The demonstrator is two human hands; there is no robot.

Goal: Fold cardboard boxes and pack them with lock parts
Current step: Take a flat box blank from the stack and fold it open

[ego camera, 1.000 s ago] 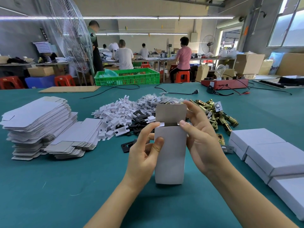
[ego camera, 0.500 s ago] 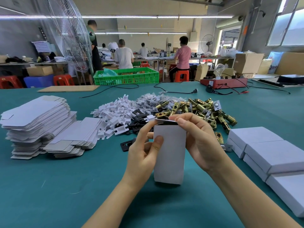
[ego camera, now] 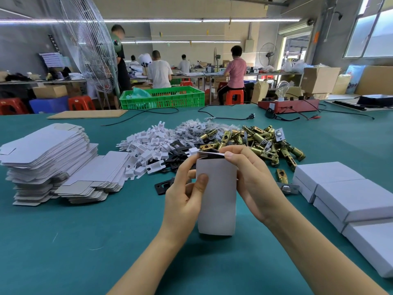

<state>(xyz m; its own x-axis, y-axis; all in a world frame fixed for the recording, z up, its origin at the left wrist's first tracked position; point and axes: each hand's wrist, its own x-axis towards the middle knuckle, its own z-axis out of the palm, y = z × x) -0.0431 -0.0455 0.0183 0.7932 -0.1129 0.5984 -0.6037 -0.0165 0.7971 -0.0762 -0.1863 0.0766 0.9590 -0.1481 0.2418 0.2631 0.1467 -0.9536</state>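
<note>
Currently one upright box gripped by left hand and right hand; four closed boxes stacked right; bare table near left.

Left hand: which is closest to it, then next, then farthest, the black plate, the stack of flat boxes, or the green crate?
From the left hand, head view:
1. Black plate, on the table just beyond and left of the hand.
2. Stack of flat boxes, far left on the table.
3. Green crate, past the table's far edge.
</note>
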